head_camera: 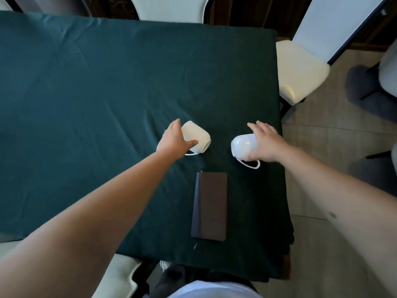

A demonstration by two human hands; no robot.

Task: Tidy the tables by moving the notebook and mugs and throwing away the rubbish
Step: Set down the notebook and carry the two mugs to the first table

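Two white mugs lie tipped on their sides on the dark green tablecloth [86,82]. My left hand [174,139] grips the left mug [198,136], whose handle shows under my wrist. My right hand [265,143] wraps the right mug [242,146], its handle pointing toward me. A dark notebook [210,206] with a pen along its spine lies closed just in front of the mugs, near the table's front edge, untouched.
White cushioned chairs stand at the right [300,69], at the far side [171,7] and at the near left [120,276]. The table's right edge runs just past the right mug. Tiled floor [335,130] lies to the right.
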